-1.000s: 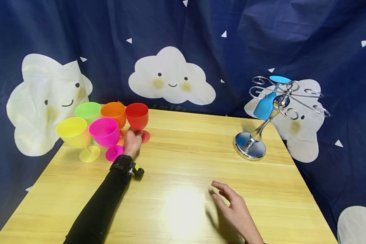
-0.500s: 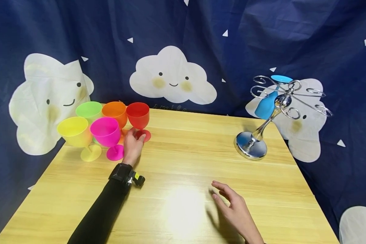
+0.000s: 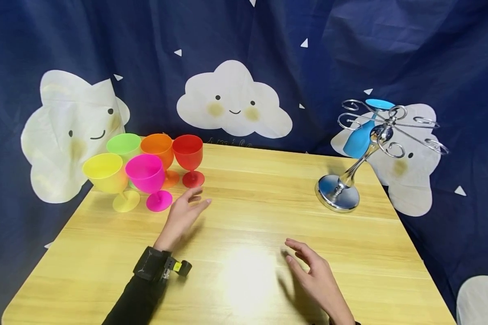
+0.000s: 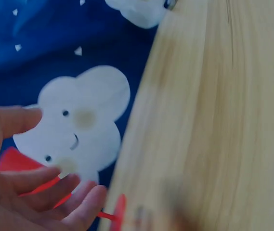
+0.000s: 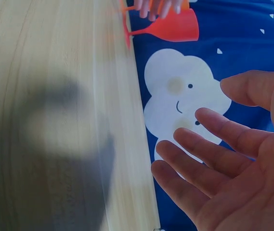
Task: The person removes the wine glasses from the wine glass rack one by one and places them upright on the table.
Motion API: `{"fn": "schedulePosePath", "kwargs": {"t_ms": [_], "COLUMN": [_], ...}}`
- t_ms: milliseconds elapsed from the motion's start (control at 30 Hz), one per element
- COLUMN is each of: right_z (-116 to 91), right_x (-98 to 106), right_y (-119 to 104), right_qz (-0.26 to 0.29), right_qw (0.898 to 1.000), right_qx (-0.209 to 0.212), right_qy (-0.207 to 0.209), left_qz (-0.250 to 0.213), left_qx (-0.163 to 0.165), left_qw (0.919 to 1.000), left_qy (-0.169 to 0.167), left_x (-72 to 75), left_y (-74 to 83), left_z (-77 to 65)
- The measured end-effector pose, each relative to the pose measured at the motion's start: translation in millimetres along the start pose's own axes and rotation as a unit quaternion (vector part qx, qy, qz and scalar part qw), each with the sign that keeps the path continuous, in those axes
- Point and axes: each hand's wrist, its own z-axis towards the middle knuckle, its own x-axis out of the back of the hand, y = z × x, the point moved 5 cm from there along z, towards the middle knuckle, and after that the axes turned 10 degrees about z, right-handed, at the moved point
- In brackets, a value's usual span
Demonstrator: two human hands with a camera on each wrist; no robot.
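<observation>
My left hand (image 3: 184, 215) is over the table in front of the red goblet (image 3: 188, 151), fingers spread loosely and holding nothing. In the left wrist view part of that red goblet (image 4: 120, 211) shows behind the fingers. Beside it stand an orange goblet (image 3: 158, 149), a magenta goblet (image 3: 145, 175), a yellow goblet (image 3: 105, 175) and a light green goblet (image 3: 124, 145), all upright. My right hand (image 3: 317, 277) stays low at the front right of the table, fingers relaxed with nothing in them. The right wrist view shows its palm (image 5: 242, 192) facing the camera.
A chrome goblet stand (image 3: 351, 169) with curled wire arms stands at the right back of the wooden table (image 3: 244, 216). One blue goblet (image 3: 359, 137) hangs upside down from it. Behind the table hangs a dark blue curtain (image 3: 146, 54) with smiling clouds.
My left hand has let go of the red goblet's foot area and drawn back toward me. The red goblet stays standing beside the orange one. My right hand has hardly moved.
</observation>
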Motion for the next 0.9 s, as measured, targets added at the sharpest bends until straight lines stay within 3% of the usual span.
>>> {"fn": "schedulePosePath", "kwargs": {"t_ms": [133, 367, 600, 900], "right_z": [1.6, 4.1, 11.8, 34.8], "right_x": [4.9, 26.7, 58.2, 112.5], "right_y": [0.9, 5.2, -0.7, -33.8], "right_qz": [-0.018, -0.062, -0.130, -0.201], "right_qw": [1.000, 0.998, 0.990, 0.974], "right_qx": [0.010, 0.013, 0.037, 0.099], "right_qy": [0.002, 0.019, 0.030, 0.037], "left_qz": [0.061, 0.162, 0.211, 0.217], "left_qx": [-0.048, -0.108, -0.115, -0.112], "left_qw": [0.9966, 0.9804, 0.9705, 0.9693], "left_qy": [-0.027, -0.031, -0.024, -0.027], "left_x": [-6.7, -16.5, -26.1, -38.0], "left_y": [16.4, 37.4, 43.2, 41.0], "left_z": [-17.8, -43.7, -62.4, -73.5]}}
